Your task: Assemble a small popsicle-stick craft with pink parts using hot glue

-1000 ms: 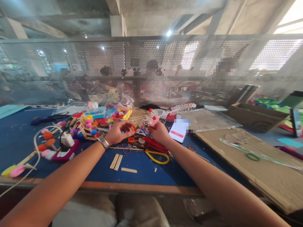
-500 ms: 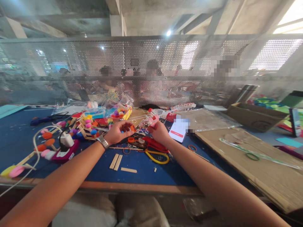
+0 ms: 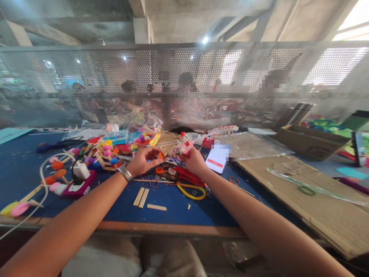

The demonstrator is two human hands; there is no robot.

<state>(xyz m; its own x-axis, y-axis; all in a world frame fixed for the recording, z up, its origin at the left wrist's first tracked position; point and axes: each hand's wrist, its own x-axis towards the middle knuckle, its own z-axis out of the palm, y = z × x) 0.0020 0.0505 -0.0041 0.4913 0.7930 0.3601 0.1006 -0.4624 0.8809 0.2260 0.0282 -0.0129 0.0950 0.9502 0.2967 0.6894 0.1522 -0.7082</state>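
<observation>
My left hand [image 3: 142, 162], with a metal watch [image 3: 125, 173] at the wrist, is curled round an orange bottle cap [image 3: 160, 156] at its fingertips. To its right, my right hand [image 3: 194, 161] pinches a pink plastic piece [image 3: 188, 146]; fingers hide part of it, and its kind is unclear. Small clear and silvery bits [image 3: 175, 150] lie between the hands. Just below are another orange cap [image 3: 159, 170], a red pouch-like item [image 3: 188, 176] and a yellow rubber loop [image 3: 191, 196]. Several wooden craft sticks [image 3: 141, 197] lie nearer the front edge, with one more stick [image 3: 157, 207] lying crosswise.
A phone [image 3: 216, 157] with a lit screen lies right of my hands, by a red-labelled bottle [image 3: 204, 141]. Left stand a stick-and-pompom structure [image 3: 106, 154] and a purple power strip [image 3: 82, 184] with a white cable. Cardboard [image 3: 288, 192] and a box [image 3: 314, 142] occupy the right.
Both hands keep almost the same place and grip. The pink piece has tilted very slightly in my right hand.
</observation>
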